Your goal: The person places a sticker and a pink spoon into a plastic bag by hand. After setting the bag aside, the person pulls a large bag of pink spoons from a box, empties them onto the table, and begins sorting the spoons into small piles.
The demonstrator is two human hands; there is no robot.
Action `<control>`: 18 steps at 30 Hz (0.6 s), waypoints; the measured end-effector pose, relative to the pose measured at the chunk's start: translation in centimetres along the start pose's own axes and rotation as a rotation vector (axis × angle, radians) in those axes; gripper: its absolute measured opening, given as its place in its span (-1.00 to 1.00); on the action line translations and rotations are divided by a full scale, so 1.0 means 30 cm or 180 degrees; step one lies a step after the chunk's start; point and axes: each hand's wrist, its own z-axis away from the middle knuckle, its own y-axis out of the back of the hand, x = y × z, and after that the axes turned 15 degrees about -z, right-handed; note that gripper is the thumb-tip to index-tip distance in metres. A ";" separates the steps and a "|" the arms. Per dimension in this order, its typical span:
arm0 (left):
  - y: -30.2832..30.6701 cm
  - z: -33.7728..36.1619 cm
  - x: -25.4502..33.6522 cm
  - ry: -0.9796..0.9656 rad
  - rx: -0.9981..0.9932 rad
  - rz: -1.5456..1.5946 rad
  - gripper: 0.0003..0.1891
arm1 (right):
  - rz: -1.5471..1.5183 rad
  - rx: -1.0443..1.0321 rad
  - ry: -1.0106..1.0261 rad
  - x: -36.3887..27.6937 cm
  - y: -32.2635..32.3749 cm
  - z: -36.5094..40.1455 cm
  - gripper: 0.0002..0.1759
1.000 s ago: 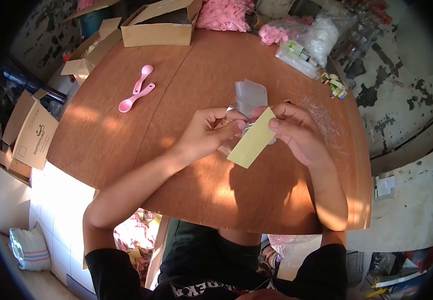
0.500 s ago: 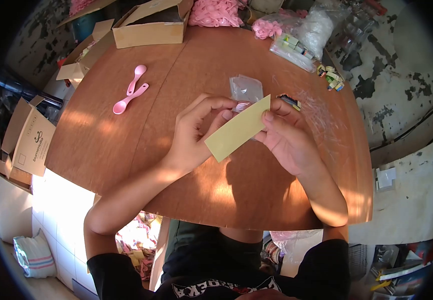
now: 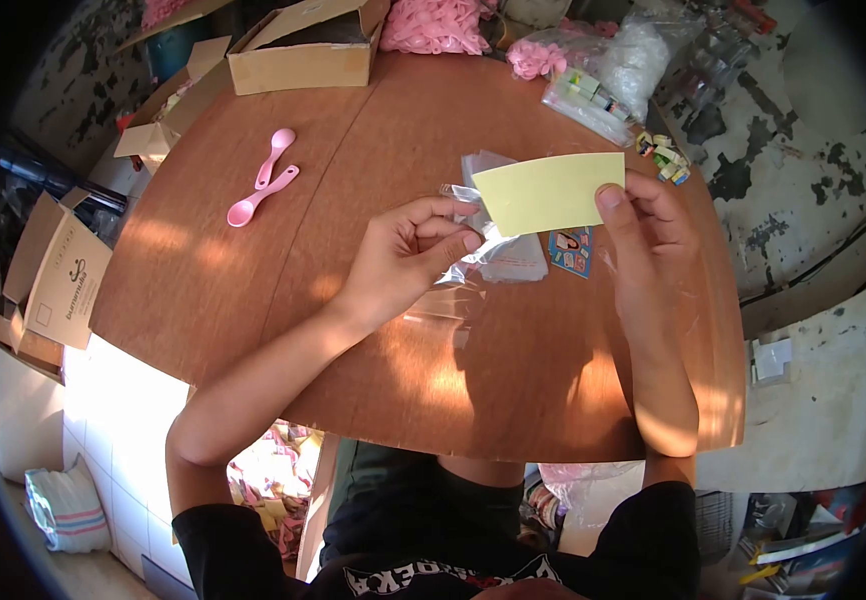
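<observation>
A pale yellow card (image 3: 548, 195) is pinched at its right end between the thumb and fingers of my right hand (image 3: 651, 235). My left hand (image 3: 413, 245) grips a shiny clear plastic bag (image 3: 466, 195) by its edge, close to the card's left end. Behind and below the card lies a stack of clear plastic bags (image 3: 518, 262) on the wooden table. Beside that stack is a blue printed card (image 3: 571, 255), partly covered by the yellow one. Two pink spoons, an upper one (image 3: 276, 152) and a lower one (image 3: 253, 203), rest farther left.
An open cardboard box (image 3: 298, 70) stands at the table's far edge, near a heap of pink pieces (image 3: 435, 25). Plastic packets (image 3: 588, 105) and small labelled bundles (image 3: 663, 157) sit at the far right. Another carton (image 3: 61, 270) is left of the table (image 3: 193, 290).
My right hand has moved right and up with the yellow card, which now lies more level. The clear bag in my left hand has come into view, as has the blue card.
</observation>
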 end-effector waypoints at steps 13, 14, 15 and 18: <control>-0.016 0.009 -0.007 0.0036 -0.0328 -0.0133 -0.62 | 0.0621 -0.0068 0.0306 0.035 0.023 -0.019 -0.83; -0.017 0.011 -0.003 0.0048 -0.0348 -0.0183 -0.62 | 0.0692 -0.0041 0.0422 0.037 0.024 -0.023 -0.83; -0.017 0.013 0.000 0.0049 -0.0347 -0.0183 -0.62 | 0.0764 -0.0014 0.0537 0.038 0.025 -0.026 -0.83; -0.018 0.016 0.000 0.0124 -0.0411 -0.0167 -0.61 | 0.0621 -0.0144 0.0595 0.047 0.041 -0.037 -0.82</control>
